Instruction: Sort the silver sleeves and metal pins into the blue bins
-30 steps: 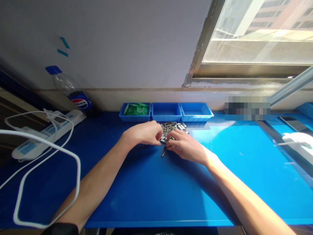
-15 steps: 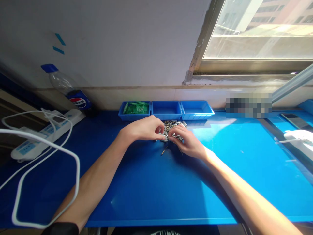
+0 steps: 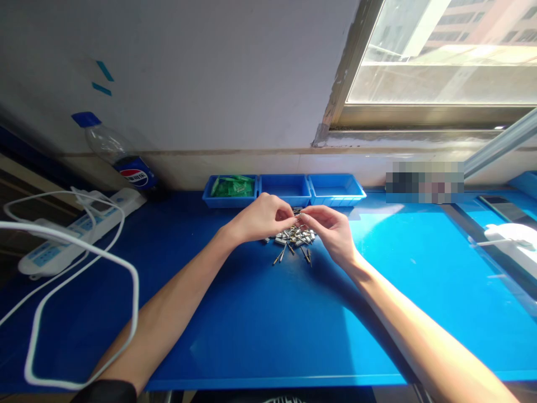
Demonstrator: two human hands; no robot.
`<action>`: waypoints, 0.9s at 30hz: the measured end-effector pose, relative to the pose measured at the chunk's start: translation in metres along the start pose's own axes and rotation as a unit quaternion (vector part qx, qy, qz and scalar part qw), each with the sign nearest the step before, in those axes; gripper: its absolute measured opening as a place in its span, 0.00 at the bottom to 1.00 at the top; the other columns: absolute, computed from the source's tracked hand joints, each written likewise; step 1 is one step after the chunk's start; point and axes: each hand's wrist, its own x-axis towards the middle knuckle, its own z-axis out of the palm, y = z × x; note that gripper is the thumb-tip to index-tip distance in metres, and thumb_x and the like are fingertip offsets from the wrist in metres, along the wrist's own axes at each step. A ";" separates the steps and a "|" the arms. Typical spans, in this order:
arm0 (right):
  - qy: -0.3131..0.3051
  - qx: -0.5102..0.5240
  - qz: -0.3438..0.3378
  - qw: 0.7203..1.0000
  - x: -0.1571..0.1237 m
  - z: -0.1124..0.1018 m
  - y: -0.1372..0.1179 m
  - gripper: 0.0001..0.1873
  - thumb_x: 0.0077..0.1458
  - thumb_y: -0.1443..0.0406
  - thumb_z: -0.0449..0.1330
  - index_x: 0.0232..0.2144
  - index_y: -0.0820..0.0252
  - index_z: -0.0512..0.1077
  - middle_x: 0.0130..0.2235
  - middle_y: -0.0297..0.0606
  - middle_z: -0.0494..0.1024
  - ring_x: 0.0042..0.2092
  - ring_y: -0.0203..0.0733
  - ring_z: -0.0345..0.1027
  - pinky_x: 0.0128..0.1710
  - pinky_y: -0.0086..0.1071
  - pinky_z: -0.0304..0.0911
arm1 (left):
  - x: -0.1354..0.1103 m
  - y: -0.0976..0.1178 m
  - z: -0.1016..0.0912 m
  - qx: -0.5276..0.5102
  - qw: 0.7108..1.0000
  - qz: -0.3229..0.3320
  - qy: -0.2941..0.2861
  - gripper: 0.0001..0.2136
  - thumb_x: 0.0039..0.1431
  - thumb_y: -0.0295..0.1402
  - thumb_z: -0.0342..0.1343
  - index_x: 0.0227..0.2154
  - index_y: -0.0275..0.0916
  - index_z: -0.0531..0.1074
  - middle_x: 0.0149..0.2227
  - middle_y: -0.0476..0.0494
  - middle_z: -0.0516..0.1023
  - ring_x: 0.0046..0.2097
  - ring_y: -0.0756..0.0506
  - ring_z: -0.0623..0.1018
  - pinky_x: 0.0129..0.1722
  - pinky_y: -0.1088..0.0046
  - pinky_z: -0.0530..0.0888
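Note:
Just over a pile of small metal parts [image 3: 295,238] on the blue table, my two hands meet with their fingertips nearly touching. My left hand [image 3: 267,217] is closed in a pinch of thumb and forefinger. Opposite it, my right hand [image 3: 335,235] pinches too. Whatever lies between the fingertips is too small to make out. The pile mixes thin, dark-and-brass-coloured pins with short silvery pieces. Several pins [image 3: 278,256] lie loose at its near edge.
Behind the pile stand three blue trays in a row: the left tray [image 3: 206,200] with green pieces, the middle tray [image 3: 284,197] and the right tray [image 3: 338,198]. A cola bottle [image 3: 133,168], a power strip [image 3: 79,229] and white cables [image 3: 135,296] are at left.
Both hands have lifted slightly away from the pile and come together. More of the metal parts and loose pins now show beneath them.

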 end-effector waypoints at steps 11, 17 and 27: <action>-0.014 0.060 0.095 0.994 0.007 -0.010 0.008 0.21 0.48 0.48 0.82 0.37 0.53 0.86 0.36 0.39 0.88 0.35 0.48 0.82 0.40 0.42 0.77 | 0.003 -0.009 0.007 0.034 0.999 0.005 0.023 0.07 0.67 0.31 0.61 0.34 0.37 0.81 0.32 0.45 0.85 0.33 0.47 0.81 0.35 0.73 0.72; 0.030 0.040 0.067 0.996 0.010 -0.014 0.005 0.19 0.51 0.49 0.79 0.36 0.55 0.85 0.34 0.41 0.86 0.34 0.46 0.80 0.40 0.43 0.77 | -0.001 -0.003 -0.004 0.110 0.993 -0.045 -0.016 0.05 0.63 0.32 0.66 0.33 0.39 0.77 0.32 0.46 0.84 0.33 0.46 0.80 0.32 0.73 0.68; 0.114 -0.007 -0.034 0.993 0.016 -0.026 0.010 0.25 0.56 0.50 0.76 0.54 0.43 0.80 0.61 0.40 0.84 0.50 0.58 0.84 0.50 0.54 0.82 | -0.009 0.018 0.010 0.234 0.945 -0.066 -0.218 0.11 0.53 0.35 0.71 0.38 0.42 0.78 0.40 0.44 0.84 0.39 0.41 0.81 0.30 0.69 0.66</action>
